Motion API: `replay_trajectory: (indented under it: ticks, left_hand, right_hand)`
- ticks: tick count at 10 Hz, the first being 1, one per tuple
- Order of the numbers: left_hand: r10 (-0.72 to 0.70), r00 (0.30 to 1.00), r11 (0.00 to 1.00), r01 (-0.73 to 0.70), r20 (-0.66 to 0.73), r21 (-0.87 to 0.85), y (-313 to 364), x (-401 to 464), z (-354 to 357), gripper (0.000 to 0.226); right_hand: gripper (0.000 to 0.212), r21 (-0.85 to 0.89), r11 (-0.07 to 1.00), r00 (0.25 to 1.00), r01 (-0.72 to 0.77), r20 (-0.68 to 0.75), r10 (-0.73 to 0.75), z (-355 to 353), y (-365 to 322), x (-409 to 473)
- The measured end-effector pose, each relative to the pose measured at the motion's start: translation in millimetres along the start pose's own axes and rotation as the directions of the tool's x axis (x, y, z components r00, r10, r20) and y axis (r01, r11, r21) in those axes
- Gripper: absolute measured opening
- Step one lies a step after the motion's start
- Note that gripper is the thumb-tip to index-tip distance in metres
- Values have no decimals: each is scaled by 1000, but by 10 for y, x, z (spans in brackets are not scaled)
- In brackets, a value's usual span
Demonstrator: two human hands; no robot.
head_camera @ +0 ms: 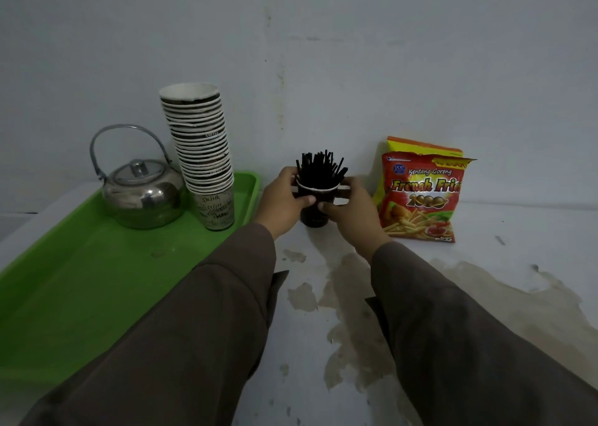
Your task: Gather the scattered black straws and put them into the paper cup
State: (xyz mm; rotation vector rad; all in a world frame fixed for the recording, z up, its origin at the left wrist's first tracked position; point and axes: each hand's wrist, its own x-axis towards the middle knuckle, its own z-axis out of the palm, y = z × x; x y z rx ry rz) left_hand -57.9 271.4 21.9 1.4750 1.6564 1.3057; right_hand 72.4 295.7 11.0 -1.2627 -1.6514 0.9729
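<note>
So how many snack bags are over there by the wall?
2. A red bag leans near the wall, right of the cup held by both hands; a yellow bag stands right behind it, mostly hidden. More could be hidden behind.

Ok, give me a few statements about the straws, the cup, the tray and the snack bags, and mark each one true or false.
1. The black straws stand in the dark paper cup. True.
2. Only the left hand touches that cup. False: the right hand holds it too.
3. The steel kettle sits on the green plastic tray. True.
4. The tall stack of paper cups stands off the tray. False: it is on the tray.
5. The red snack bag lies flat. False: it stands upright.
</note>
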Motion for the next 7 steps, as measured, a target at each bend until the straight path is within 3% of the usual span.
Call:
replay_trajectory:
  ticks: [3,4,5,7]
  left_hand:
    - [6,998,1000,-6,70,-6,-1,11,-18,60]
    - [-73,994,997,70,75,43,-5,-15,-24,71]
    - [-161,986,979,153,48,134,-43,-79,-16,66]
    - [-178,984,970,176,-4,165,61,-405,-33,55]
  right_hand:
    - [55,-44,999,1000,-3,-26,1,39,21,51]
    - [59,-44,998,999,-39,14,39,16,-11,38]
    - [63,-95,994,997,-54,44,58,-12,-17,1]
    - [59,-155,986,995,-66,63,76,-144,-116,-325]
